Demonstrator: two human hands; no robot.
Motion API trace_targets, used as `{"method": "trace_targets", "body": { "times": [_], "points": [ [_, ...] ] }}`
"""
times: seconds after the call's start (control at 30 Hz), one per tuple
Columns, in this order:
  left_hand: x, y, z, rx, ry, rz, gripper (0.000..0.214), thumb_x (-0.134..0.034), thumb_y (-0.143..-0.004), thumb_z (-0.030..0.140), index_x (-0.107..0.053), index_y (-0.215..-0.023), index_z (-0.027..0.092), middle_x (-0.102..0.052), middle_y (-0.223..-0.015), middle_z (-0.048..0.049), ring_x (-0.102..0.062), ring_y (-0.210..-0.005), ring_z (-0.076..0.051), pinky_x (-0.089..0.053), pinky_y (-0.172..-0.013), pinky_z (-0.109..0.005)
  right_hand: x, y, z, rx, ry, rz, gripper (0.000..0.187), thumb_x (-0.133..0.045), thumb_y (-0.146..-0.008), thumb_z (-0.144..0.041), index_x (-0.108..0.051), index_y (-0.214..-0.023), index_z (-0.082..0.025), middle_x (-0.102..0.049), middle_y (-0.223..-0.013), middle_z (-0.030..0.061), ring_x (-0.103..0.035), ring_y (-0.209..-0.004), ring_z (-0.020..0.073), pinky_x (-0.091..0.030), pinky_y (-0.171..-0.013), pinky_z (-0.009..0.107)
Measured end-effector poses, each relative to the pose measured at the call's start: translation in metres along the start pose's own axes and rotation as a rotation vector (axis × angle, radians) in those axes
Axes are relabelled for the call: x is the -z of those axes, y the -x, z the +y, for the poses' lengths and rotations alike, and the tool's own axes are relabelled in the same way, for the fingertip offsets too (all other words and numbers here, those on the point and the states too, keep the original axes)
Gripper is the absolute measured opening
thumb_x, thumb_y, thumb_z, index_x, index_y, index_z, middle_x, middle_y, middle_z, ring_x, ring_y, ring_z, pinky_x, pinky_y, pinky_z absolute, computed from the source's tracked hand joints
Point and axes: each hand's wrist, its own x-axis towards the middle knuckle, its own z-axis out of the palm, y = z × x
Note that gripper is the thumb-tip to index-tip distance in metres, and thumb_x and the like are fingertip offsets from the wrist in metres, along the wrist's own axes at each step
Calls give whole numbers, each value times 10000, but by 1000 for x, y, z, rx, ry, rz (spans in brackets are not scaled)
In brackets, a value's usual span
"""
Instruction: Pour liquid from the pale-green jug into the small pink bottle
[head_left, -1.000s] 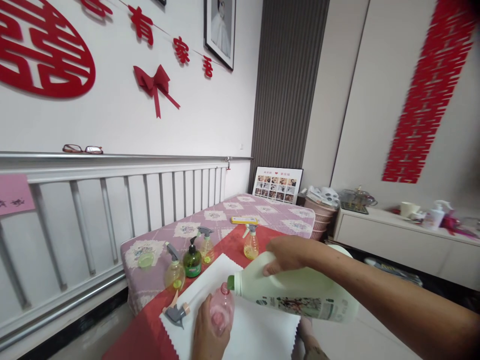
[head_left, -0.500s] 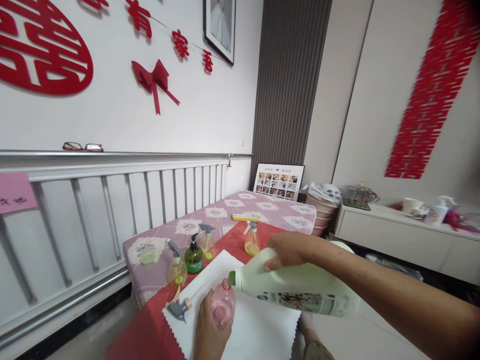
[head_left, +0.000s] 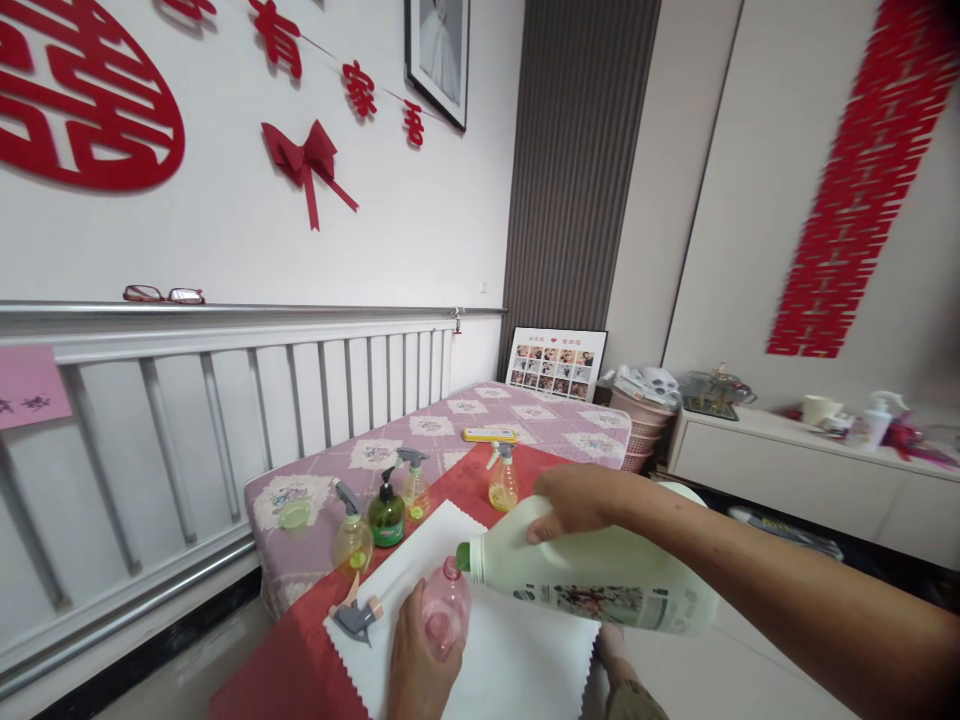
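My left hand (head_left: 421, 655) is closed around a pink see-through bottle (head_left: 448, 608) with an uncovered neck, above a white scallop-edged sheet (head_left: 517, 660). My right hand (head_left: 574, 500) grips the handle of a large pale green jug (head_left: 600, 575), tipped on its side. The jug's green spout (head_left: 464, 556) is right at the mouth of the pink bottle; I cannot make out any liquid stream. A grey spray head (head_left: 357, 618) lies on the sheet's left corner.
Clear spray bottles (head_left: 352, 540) and a green pump bottle (head_left: 387, 518) stand left of the sheet. Another spray bottle (head_left: 503, 482) stands behind, near a yellow-edged box (head_left: 489, 435). A red cloth (head_left: 300, 640) covers part of the flowered tabletop (head_left: 405, 450). A radiator (head_left: 225, 450) runs along the left.
Both hands, the jug and the pink bottle keep almost the same position. The whole view has shifted very slightly.
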Motion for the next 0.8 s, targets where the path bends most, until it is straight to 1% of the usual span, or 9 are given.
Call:
{"method": "trace_targets", "body": {
  "times": [0.17,0.3,0.4,0.6,0.7,0.8],
  "points": [
    [-1,0,-2,-24,-28,24,594,-568,-764,250,-428,-1325,116,-681,-1214,-195,-677,-1073,-289,-584,-872,-401,1,1,0,2,-19,5,644,-625,-654,-690,-712,-1052,-191,-729,-1053,137,-671,-944,379,-485,-727,436],
    [-1,0,-1,-14,-24,17,637,-572,-753,247,-400,-1356,137,-677,-1231,-185,-668,-1096,-286,-582,-884,-398,0,1,1,4,-32,3,666,-625,-648,-693,-706,-1057,-174,-729,-1045,145,-667,-936,389,-485,-720,446],
    [0,0,1,-5,-27,22,636,-556,-760,234,-386,-1367,151,-670,-1247,-180,-664,-1110,-280,-578,-902,-393,-1,0,1,13,-31,11,664,-627,-647,-693,-708,-1051,-171,-724,-1057,150,-663,-959,396,-486,-743,455],
    [2,-3,3,-43,-49,51,656,-539,-749,220,-370,-1379,145,-689,-1193,-186,-661,-1108,-309,-585,-884,-436,-1,1,0,3,-25,21,663,-635,-643,-698,-713,-1050,-181,-727,-1040,147,-666,-963,398,-494,-741,454],
    [4,-7,3,-75,-53,49,686,-560,-713,211,-396,-1374,136,-689,-1188,-187,-651,-1121,-318,-591,-850,-427,-1,1,1,8,-21,28,667,-634,-638,-699,-715,-1046,-177,-728,-1040,152,-669,-957,405,-498,-739,463],
    [5,-9,3,-94,-67,58,675,-572,-717,231,-412,-1365,129,-673,-1221,-200,-638,-1146,-321,-588,-856,-424,-2,-1,2,9,-15,33,679,-633,-633,-698,-714,-1050,-168,-727,-1042,163,-671,-957,419,-501,-743,484]
  ]
}}
